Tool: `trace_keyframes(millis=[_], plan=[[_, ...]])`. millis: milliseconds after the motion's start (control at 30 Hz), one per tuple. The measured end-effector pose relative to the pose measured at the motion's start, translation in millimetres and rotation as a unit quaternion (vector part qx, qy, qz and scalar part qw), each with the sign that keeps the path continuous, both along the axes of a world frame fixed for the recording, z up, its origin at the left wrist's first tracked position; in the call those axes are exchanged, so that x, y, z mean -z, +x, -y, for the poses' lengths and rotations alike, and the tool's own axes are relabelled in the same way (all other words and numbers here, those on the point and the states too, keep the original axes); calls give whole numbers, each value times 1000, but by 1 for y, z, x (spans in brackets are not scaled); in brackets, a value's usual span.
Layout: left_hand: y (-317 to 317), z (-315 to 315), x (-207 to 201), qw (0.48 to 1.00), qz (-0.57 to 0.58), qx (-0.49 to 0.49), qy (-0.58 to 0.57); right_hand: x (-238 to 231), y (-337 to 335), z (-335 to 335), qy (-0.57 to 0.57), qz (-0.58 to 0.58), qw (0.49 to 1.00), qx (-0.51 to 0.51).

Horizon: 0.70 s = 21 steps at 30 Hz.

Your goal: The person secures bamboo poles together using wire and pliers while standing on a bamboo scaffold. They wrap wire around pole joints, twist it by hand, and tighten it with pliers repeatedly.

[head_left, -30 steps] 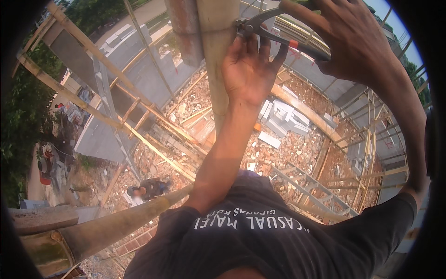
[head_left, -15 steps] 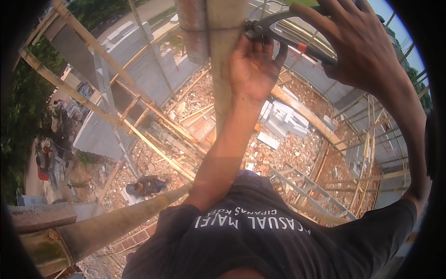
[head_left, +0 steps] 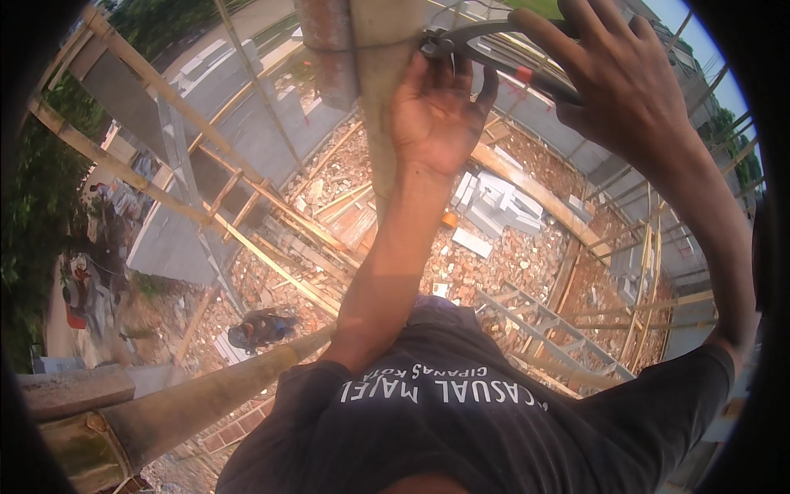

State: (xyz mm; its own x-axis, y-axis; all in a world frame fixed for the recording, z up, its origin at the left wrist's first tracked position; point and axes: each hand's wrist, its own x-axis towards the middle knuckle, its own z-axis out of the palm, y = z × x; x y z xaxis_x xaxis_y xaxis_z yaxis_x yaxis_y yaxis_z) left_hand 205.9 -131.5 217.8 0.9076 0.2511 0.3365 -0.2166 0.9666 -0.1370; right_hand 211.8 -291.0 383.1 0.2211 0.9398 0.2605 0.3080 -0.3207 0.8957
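Note:
High in front of me, my right hand [head_left: 625, 82] grips a pair of dark pincers [head_left: 485, 34], its handles spread apart; a red band [head_left: 523, 75] marks the lower handle. The pincers' jaws sit beside an upright pole [head_left: 376, 107], where a thin wire [head_left: 391, 47] runs round the pole. My left hand [head_left: 436, 123] is raised palm toward me, its fingers curled up at the jaws. What those fingers pinch is hidden by the tool and the fingers.
A rusty-brown upright [head_left: 327, 58] stands against the pole. Thick bamboo [head_left: 206, 391] crosses at lower left. Far below lie rubble [head_left: 510, 280], white blocks [head_left: 498, 202], a ladder [head_left: 551, 329] and a person [head_left: 262, 329]. Timber framing [head_left: 123, 156] rises at left.
The view has shifted slightly, so pole, hands and pincers appear a little further left. Both hands keep their places on the pincers and at the jaws.

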Motion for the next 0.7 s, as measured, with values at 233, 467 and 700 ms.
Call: trace_keyframes(millis=[233, 467, 700], plan=[[-1, 0, -2, 1000, -2, -1, -2, 0, -6, 7, -12, -37, 998, -55], [0, 1, -3, 1000, -5, 5, 0, 37, 30, 29, 97, -73, 977, -174], [-3, -2, -3, 999, -32, -12, 9, 49, 24, 23, 131, 52, 974, -179]])
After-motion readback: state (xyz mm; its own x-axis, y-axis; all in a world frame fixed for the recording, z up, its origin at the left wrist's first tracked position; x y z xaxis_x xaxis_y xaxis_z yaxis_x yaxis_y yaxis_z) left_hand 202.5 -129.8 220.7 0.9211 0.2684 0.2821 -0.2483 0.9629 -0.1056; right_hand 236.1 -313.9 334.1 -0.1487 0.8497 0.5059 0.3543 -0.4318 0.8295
